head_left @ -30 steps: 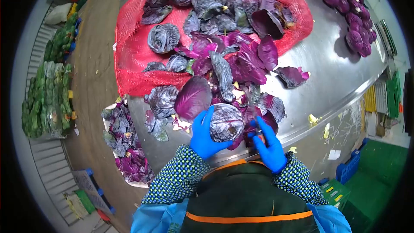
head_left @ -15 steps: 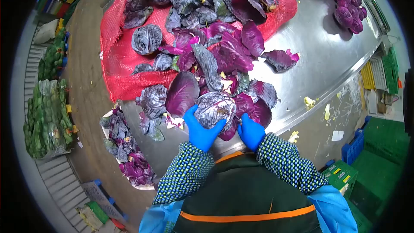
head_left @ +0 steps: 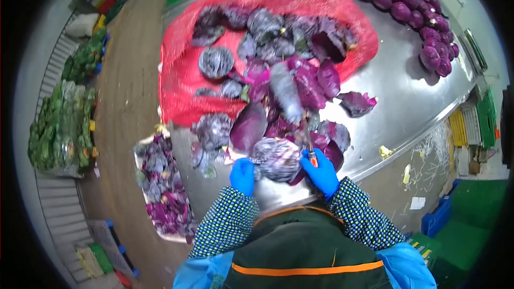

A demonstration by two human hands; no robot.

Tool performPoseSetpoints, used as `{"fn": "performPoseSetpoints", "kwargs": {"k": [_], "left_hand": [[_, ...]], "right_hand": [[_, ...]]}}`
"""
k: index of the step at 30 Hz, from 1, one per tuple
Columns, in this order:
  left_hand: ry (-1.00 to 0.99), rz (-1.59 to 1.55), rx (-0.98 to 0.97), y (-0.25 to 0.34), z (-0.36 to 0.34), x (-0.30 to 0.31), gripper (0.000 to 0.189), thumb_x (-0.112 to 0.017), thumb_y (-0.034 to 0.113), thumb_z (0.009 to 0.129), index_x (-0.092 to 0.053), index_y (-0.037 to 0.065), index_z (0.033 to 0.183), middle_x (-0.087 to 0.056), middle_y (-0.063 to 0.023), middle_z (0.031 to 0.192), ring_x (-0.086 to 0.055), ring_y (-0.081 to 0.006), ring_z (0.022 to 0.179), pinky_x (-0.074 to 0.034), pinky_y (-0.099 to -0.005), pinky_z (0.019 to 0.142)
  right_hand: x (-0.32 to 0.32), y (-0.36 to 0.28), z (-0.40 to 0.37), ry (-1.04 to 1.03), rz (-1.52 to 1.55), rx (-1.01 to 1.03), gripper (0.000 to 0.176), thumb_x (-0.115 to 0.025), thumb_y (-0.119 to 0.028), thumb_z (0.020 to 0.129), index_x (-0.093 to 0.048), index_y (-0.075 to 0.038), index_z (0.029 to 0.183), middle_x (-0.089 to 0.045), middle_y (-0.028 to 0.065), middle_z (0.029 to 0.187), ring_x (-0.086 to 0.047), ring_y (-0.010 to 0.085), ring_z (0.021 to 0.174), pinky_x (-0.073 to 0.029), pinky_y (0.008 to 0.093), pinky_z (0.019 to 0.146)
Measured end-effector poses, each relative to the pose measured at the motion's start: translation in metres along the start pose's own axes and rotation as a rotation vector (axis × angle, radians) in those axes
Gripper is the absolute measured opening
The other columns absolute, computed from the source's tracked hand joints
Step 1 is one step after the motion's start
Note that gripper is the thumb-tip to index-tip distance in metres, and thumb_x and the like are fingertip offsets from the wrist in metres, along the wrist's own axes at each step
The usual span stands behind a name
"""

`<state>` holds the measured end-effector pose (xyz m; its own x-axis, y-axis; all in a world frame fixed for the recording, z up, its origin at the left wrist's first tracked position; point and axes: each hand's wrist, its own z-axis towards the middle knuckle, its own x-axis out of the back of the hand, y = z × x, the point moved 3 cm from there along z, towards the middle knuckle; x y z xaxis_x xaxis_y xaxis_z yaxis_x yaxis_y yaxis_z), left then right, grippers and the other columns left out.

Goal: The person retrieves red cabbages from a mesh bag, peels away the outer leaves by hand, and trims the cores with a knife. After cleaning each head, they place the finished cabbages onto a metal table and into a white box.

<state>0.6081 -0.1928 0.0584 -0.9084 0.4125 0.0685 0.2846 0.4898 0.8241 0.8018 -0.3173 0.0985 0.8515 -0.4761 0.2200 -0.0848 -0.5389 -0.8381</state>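
**Item:** red cabbage head, lower centre of the frame, at the near edge of the steel table.

**Position to grip:** it sits between your two blue-gloved hands.
- Your left hand is cupped on its left flank, fingers closed against it.
- Your right hand, touching its right side, is fisted round a red-handled knife. The blade points up-frame, close beside the head. Blur hides whether the steel touches it.

**Hazard (judged):**
- The head is round and held by one hand only, so it may roll off the edge towards you.
- A slip would bring the blade across to your left fingers.

**Surrounding:**
- Loose purple leaves lie just beyond the head.
- A red mesh sack lies across the upper centre.
- Trimmed cabbages sit at the upper right.
- A tray of discarded leaves sits at the lower left.
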Motion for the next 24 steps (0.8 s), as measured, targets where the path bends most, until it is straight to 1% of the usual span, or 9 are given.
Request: {"fn": "performPoseSetpoints", "kwargs": {"k": [2,3,7,11,12,14,17,21,24], "left_hand": [[0.126,0.341,-0.205,-0.018,-0.008,0.02,0.017,-0.058,0.013,0.086,-0.057,0.002,0.099,-0.06,-0.0079,0.089,-0.056,-0.0149,0.085,-0.046,-0.0298,0.077],[0.15,0.355,-0.283,-0.02,-0.007,0.031,0.021,-0.06,0.012,0.084,-0.056,0.002,0.102,-0.059,-0.0098,0.095,-0.055,-0.0165,0.09,-0.046,-0.0308,0.078],[0.325,0.638,-0.834,0.066,-0.038,0.022,0.047,-0.07,0.015,0.076,-0.05,0.003,0.117,-0.051,-0.0153,0.118,-0.049,-0.024,0.107,-0.043,-0.0355,0.085],[-0.093,0.857,-0.756,0.032,-0.042,-0.015,0.084,-0.08,0.022,0.065,-0.035,0.002,0.133,-0.042,-0.0188,0.129,-0.042,-0.0305,0.117,-0.037,-0.04,0.097],[-0.114,0.692,-0.683,0.029,-0.042,-0.011,0.087,-0.08,0.022,0.064,-0.033,0.0,0.134,-0.042,-0.0193,0.13,-0.042,-0.0313,0.118,-0.036,-0.0406,0.098],[-0.135,0.526,-0.572,0.019,-0.047,-0.004,0.089,-0.081,0.022,0.064,-0.031,-0.001,0.134,-0.041,-0.0199,0.13,-0.042,-0.032,0.119,-0.035,-0.0412,0.1],[-0.11,0.473,-0.548,0.017,-0.047,-0.002,0.089,-0.081,0.02,0.065,-0.03,-0.004,0.134,-0.04,-0.0216,0.133,-0.041,-0.0293,0.123,-0.035,-0.0384,0.102],[-0.129,0.31,-0.43,0.002,-0.042,0.018,0.075,-0.078,0.014,0.069,-0.037,0.0,0.13,-0.04,-0.021,0.132,-0.044,-0.0269,0.12,-0.039,-0.0383,0.099],[-0.184,0.309,-0.583,0.001,-0.048,0.021,0.058,-0.077,0.011,0.069,-0.046,0.003,0.118,-0.042,-0.0188,0.129,-0.045,-0.0262,0.119,-0.041,-0.0379,0.097]], "right_hand": [[-0.018,0.008,-0.006,0.235,-0.268,0.438,0.051,-0.072,-0.031,0.075,-0.05,-0.007,0.114,-0.053,0.014,0.102,-0.054,0.0278,0.092,-0.044,0.0381,0.082],[-0.017,0.012,-0.008,0.122,-0.165,0.289,0.055,-0.075,-0.024,0.073,-0.049,-0.004,0.116,-0.046,0.0114,0.112,-0.046,0.0242,0.107,-0.038,0.0337,0.092],[-0.021,0.017,-0.015,-0.077,-0.109,0.488,0.044,-0.073,-0.017,0.074,-0.052,-0.005,0.111,-0.052,0.012,0.102,-0.054,0.0257,0.093,-0.044,0.0347,0.082],[-0.01,0.032,0.017,0.231,-0.137,0.467,0.035,-0.067,-0.011,0.077,-0.052,-0.002,0.107,-0.058,0.0082,0.092,-0.059,0.0243,0.077,-0.049,0.0341,0.07],[-0.002,0.03,0.023,0.184,0.395,0.066,0.048,-0.068,-0.013,0.075,-0.047,-0.002,0.117,-0.055,0.0145,0.108,-0.057,0.0264,0.092,-0.047,0.0356,0.08],[-0.001,-0.009,0.01,0.092,-0.32,0.531,0.069,-0.074,-0.021,0.072,-0.038,-0.002,0.129,-0.048,0.0192,0.119,-0.049,0.0298,0.107,-0.041,0.0375,0.091],[-0.045,-0.027,0.008,-0.157,-0.349,0.474,0.091,-0.079,-0.035,0.066,-0.03,-0.003,0.136,-0.039,0.022,0.128,-0.04,0.0337,0.119,-0.035,0.0386,0.098],[-0.047,-0.02,0.058,-0.108,-0.131,0.232,0.03,-0.068,-0.022,0.076,-0.062,0.004,0.09,-0.064,0.0135,0.07,-0.06,0.0179,0.063,-0.048,0.0329,0.06],[-0.04,-0.024,0.053,-0.175,0.007,0.139,0.025,-0.064,-0.014,0.078,-0.062,0.003,0.096,-0.066,0.0098,0.082,-0.059,0.0117,0.072,-0.047,0.0277,0.066]]}}
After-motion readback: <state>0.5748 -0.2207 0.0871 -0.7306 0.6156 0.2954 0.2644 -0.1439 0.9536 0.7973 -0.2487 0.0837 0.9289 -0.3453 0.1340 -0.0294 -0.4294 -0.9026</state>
